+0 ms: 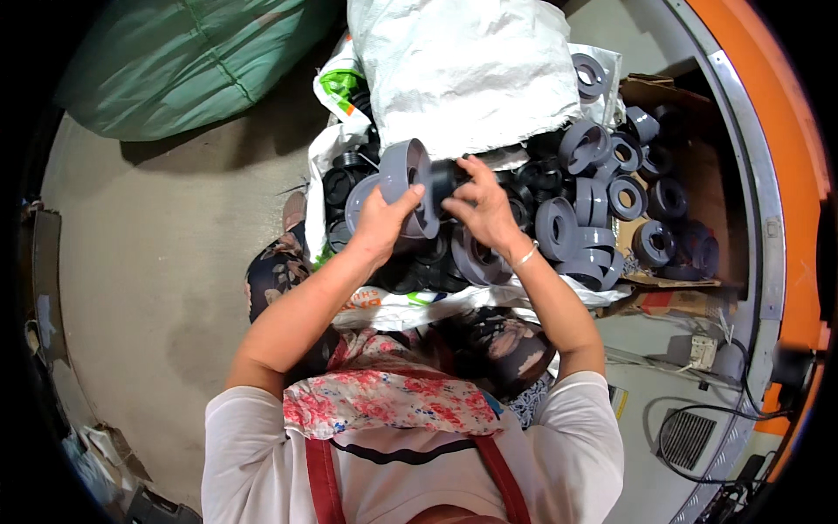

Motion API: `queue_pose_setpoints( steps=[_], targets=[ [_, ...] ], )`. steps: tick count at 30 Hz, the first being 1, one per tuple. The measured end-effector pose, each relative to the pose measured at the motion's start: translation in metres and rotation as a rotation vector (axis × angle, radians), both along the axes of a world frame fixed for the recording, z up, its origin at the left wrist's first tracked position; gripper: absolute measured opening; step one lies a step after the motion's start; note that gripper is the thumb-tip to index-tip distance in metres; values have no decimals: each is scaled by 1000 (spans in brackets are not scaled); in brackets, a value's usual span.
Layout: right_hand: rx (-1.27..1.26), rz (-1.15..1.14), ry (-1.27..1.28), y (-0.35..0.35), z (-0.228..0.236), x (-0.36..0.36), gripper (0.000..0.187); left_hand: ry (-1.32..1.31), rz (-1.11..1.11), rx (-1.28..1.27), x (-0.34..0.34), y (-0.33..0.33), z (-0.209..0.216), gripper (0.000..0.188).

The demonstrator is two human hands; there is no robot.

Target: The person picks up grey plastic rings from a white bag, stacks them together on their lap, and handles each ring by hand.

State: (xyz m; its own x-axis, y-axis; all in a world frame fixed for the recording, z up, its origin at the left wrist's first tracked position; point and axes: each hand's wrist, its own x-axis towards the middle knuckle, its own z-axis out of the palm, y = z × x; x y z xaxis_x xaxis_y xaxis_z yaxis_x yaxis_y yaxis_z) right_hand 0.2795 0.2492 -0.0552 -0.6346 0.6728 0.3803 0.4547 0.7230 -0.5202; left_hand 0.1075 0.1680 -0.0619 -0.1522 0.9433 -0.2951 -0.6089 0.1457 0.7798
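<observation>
The left hand point(381, 218) closes its fingers around a smooth grey plastic ring fitting point(403, 172), round and with a wide flange, and the right hand point(483, 207) pinches a black round insert point(445, 177) against the fitting's open end. Both forearms reach forward with bent wrists. Under the fitting lies a heap of similar grey rings point(583, 229) and black rings point(342, 182), and a white woven sack point(463, 70) lies just behind it.

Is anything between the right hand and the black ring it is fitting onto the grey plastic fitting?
Nothing visible. The right hand already grips the black ring at the end of the grey plastic fitting, which the left hand holds above the pile.
</observation>
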Motion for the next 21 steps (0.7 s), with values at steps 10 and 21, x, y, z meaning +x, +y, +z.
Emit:
queue_pose_setpoints(
  steps=[10,21],
  targets=[
    [-184,-54,-405,-37,68,-4,76,-178,-365,116,-3,-14,8,40],
    [-910,-343,-4,-44,65,-7,52,-162,-341,194,-2,-24,2,41]
  ],
)
